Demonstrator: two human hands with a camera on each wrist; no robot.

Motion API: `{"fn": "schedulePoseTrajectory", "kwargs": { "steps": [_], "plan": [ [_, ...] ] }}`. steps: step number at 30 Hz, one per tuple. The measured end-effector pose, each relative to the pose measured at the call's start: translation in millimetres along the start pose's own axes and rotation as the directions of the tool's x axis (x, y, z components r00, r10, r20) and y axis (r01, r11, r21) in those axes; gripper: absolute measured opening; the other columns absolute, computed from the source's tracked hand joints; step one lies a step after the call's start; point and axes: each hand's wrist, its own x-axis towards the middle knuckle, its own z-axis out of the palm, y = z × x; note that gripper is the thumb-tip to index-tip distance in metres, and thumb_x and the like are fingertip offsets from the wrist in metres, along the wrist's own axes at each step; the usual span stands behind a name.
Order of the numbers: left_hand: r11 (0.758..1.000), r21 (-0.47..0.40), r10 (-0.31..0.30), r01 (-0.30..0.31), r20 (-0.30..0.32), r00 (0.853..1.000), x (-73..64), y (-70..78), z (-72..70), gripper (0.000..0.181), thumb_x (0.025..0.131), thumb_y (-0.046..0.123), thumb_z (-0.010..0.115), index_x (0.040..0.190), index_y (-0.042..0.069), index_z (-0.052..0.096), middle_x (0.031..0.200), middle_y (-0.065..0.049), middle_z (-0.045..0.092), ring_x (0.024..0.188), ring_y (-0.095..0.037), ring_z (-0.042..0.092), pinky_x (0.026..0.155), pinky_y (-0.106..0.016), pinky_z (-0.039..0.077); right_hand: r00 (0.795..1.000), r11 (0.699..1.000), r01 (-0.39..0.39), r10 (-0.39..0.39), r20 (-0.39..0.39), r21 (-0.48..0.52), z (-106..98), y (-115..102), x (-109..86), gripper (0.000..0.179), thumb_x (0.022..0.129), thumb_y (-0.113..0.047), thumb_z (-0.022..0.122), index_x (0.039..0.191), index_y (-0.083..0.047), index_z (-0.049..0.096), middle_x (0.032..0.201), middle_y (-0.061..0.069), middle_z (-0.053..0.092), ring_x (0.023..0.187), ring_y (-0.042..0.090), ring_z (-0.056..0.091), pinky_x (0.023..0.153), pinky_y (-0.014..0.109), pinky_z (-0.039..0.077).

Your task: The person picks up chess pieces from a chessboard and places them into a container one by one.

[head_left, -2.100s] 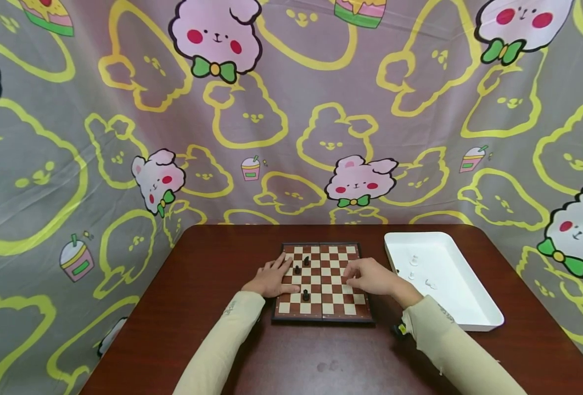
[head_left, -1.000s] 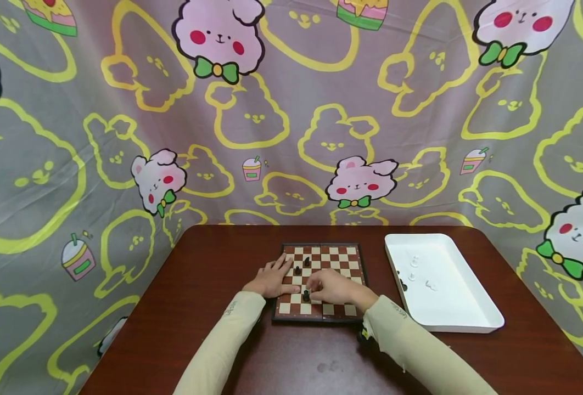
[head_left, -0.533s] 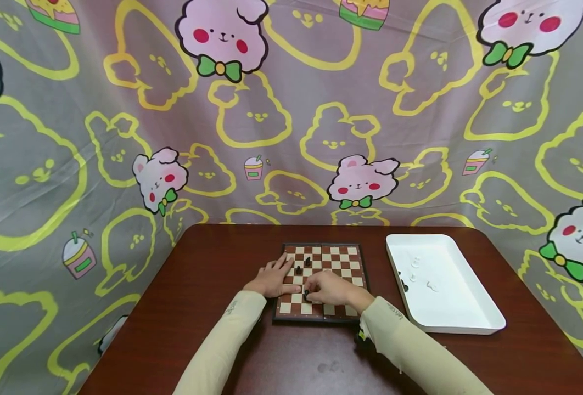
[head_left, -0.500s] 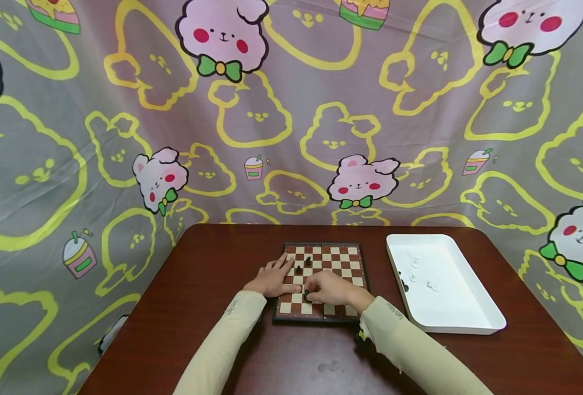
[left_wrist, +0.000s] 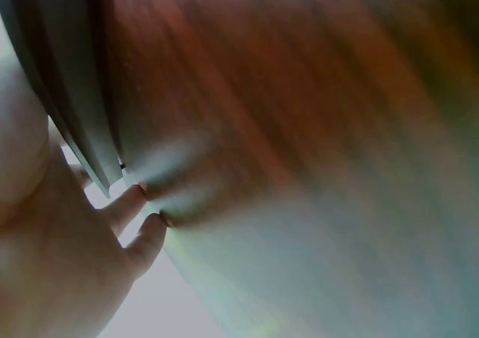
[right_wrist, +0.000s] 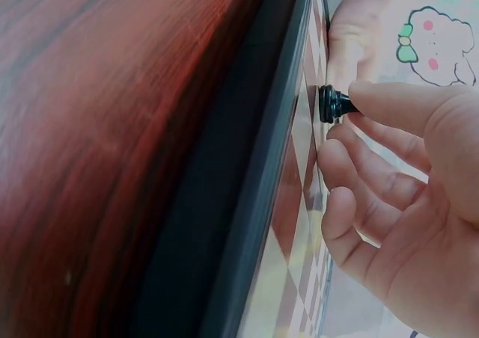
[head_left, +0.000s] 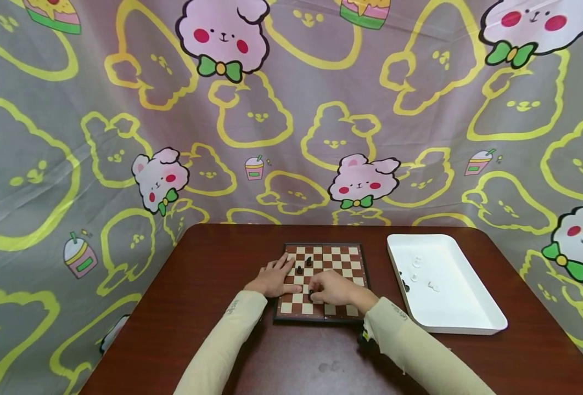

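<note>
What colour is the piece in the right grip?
The piece is black, clearest in the right wrist view.

The bare right hand [right_wrist: 419, 203] hides the top of the glossy black chess piece [right_wrist: 334, 105]. Toward eight o'clock, the left-wrist view's edge cuts off the bare left hand [left_wrist: 52, 248]; the reddish-brown wooden table [left_wrist: 262, 91] there is blurred. At four o'clock in the head view, translucent whitish pieces [head_left: 433, 286] are too small to identify.

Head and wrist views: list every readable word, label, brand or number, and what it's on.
None legible.
Left sleeve: cuff lettering, too small to read.
Right sleeve: same.
Chessboard: tiny border marks, unreadable.
Backdrop: no legible words.
</note>
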Motion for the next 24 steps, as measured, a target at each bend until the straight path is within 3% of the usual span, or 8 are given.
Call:
{"fn": "schedulePoseTrajectory", "kwargs": {
  "steps": [10,17,24],
  "plan": [
    [1.000,-0.014,0.001,-0.001,0.001,1.000,-1.4,2.0,-0.4,0.090,0.086,0.067,0.050,0.154,0.021,0.015,0.159,-0.006,0.003,0.137,-0.038,0.021,0.105,-0.057,0.023,0.998,0.999,-0.033,0.032,-0.054,-0.025,-14,9,-13.0,0.003,0.092,-0.016,0.064,0.091,-0.013,0.065,0.076,-0.009,0.059,0.058,0.006,0.048,0.059,0.029,0.043],
    [1.000,-0.018,0.014,-0.014,0.002,1.000,-2.2,1.2,-0.1,0.089,0.086,0.066,0.050,0.154,0.019,0.016,0.158,-0.007,0.003,0.137,-0.040,0.022,0.104,-0.059,0.023,0.992,0.996,-0.077,0.072,-0.108,-0.041,-32,15,-25.6,0.007,0.091,-0.018,0.065,0.085,-0.017,0.062,0.072,-0.008,0.057,0.054,0.007,0.045,0.053,0.027,0.041],
    [1.000,-0.018,0.018,-0.019,-0.003,1.000,-1.7,0.6,1.2,0.089,0.086,0.065,0.051,0.154,0.020,0.016,0.158,-0.007,0.003,0.137,-0.039,0.021,0.104,-0.059,0.023,0.984,0.995,-0.092,0.086,-0.158,-0.027,-50,23,-42.2,0.006,0.090,-0.018,0.065,0.086,-0.015,0.063,0.082,-0.007,0.059,0.057,0.008,0.046,0.055,0.028,0.041]
  ]
}}
